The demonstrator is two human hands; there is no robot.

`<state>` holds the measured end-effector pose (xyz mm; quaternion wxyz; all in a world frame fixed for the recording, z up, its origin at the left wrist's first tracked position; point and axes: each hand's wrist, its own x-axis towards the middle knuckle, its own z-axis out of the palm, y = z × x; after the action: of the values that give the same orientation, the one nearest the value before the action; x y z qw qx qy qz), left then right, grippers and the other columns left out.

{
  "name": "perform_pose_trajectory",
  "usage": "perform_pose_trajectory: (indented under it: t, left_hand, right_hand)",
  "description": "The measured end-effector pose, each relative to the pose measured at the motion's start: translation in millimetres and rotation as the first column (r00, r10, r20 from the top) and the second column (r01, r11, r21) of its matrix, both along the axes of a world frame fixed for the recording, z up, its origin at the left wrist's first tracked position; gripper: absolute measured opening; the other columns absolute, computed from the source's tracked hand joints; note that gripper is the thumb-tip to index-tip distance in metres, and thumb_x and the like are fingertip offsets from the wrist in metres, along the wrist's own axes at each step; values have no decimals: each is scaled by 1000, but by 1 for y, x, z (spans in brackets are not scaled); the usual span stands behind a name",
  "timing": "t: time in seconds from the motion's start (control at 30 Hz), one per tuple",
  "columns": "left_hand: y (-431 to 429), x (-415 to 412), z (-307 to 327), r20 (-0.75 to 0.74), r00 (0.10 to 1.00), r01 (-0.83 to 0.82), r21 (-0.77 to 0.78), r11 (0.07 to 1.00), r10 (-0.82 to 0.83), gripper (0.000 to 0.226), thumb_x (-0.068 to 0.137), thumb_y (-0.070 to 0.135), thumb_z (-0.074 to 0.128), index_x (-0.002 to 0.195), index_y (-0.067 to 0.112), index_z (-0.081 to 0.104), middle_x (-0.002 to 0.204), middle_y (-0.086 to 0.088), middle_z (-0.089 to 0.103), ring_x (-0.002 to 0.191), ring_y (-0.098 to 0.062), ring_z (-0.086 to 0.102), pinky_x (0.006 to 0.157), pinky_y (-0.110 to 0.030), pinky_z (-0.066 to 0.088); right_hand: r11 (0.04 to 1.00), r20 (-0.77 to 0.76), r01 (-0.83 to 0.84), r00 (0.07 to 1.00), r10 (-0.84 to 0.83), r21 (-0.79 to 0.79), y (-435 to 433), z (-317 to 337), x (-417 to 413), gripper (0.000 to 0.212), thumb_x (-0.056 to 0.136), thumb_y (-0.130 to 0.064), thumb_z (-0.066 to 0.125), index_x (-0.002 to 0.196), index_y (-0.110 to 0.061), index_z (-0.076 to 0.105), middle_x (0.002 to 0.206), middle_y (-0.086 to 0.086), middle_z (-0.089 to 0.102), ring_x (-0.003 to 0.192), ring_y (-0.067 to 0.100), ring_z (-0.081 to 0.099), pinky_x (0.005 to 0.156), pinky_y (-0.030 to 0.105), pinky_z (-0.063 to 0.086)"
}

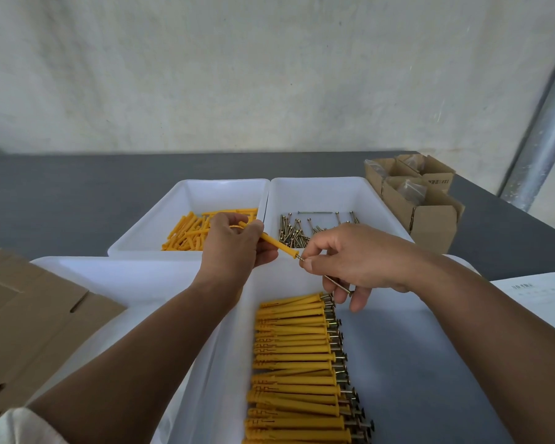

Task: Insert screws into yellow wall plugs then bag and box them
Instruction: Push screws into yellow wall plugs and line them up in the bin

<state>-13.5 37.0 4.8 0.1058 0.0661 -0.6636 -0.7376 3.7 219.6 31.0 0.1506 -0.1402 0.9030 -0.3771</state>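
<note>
Both hands raised: left pinching plug, right screw.

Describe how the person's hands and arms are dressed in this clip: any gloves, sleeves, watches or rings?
Both hands are bare: no gloves on the left hand or the right hand. Both forearms are uncovered, with no watch, band or ring showing. The only clothing in view is a bit of off-white fabric at the bottom left corner.

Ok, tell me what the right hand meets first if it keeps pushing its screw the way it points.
The open end of the yellow plastic wall plug held by the left hand; the right hand has the screw tip apparently right at its mouth.
</note>
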Motion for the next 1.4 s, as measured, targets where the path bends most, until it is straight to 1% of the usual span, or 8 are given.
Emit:
perform_pose_trajectory:
  t: [0.37, 0.6, 0.73, 0.93, 1.03, 1.13, 1.27, 1.4]
  left_hand:
    - [0, 1, -1, -25, 1000, 7, -9, 1000, -7, 19, 96, 11, 59, 112, 12, 48, 77, -14, 68, 60, -15, 71, 53, -24, 56]
    - [0, 1, -2, -30, 999, 12, -62, 998, -14, 22, 96, 12, 60, 114, 10, 49, 78, -15, 69, 61, -16, 71, 53, -25, 56]
    - [0, 2, -1, -35, 999, 15, -75, 997, -18, 19, 95, 11, 61, 111, 12, 50, 77, -14, 70, 60, -17, 72, 53, -25, 56]
    - [1, 5, -1, -39, 997, 69, -112, 991, -74, 18, 93, 9, 63, 106, 11, 51, 79, -16, 70, 61, -18, 72, 53, -25, 56]
    - [2, 6, 0, -43, 994, 99, -128, 987, -105, 17, 93, 9, 63, 104, 9, 51, 76, -16, 71, 62, -20, 72, 53, -25, 56]
    - [1, 6, -1, -41, 990, 130, -138, 982, -137, 16, 92, 9, 64, 102, 9, 51, 69, -11, 72, 63, -21, 72, 55, -26, 57]
    - [1, 6, -2, -37, 986, 155, -166, 974, -163, 14, 91, 6, 64, 96, 8, 52, 65, -9, 70, 63, -22, 72, 57, -28, 58]
    - [1, 6, -3, -39, 984, 165, -192, 967, -176, 15, 89, 3, 66, 88, 9, 52, 60, -3, 66, 61, -20, 70, 59, -29, 58]
  right_hand:
    - [1000, -19, 2, 1000, -1, 30, 0, 0, -2, 13, 98, -28, 57, 109, -27, 65, 79, 5, 66, 60, 13, 70, 52, 25, 56]
    - [999, -38, 4, 999, -2, 52, -1, -1, -2, 10, 98, -27, 58, 105, -31, 63, 82, 5, 67, 63, 15, 72, 53, 24, 56]
    - [996, -49, -6, 999, 11, 84, -2, 0, -1, 8, 96, -30, 59, 104, -33, 61, 87, 7, 70, 69, 19, 74, 61, 30, 61]
    - [997, -78, 7, 997, -1, 79, -5, -1, 1, 12, 95, -39, 60, 106, -35, 60, 91, 6, 71, 69, 18, 74, 70, 36, 62]
    - [997, -95, 11, 995, -4, 75, -7, -2, 2, 9, 95, -41, 58, 103, -37, 60, 90, 5, 71, 68, 17, 74, 73, 38, 62]
    - [997, -101, 19, 995, -12, 74, -8, -1, 4, 11, 96, -43, 56, 104, -37, 60, 86, 4, 72, 66, 16, 74, 75, 40, 62]
    - [996, -114, 23, 993, -14, 84, -10, 0, 7, 12, 96, -45, 55, 104, -38, 60, 84, 2, 72, 64, 15, 73, 79, 43, 60]
    - [995, -122, 36, 992, -24, 97, -11, 0, 8, 12, 97, -42, 55, 98, -34, 63, 82, 0, 72, 61, 13, 72, 81, 45, 60]
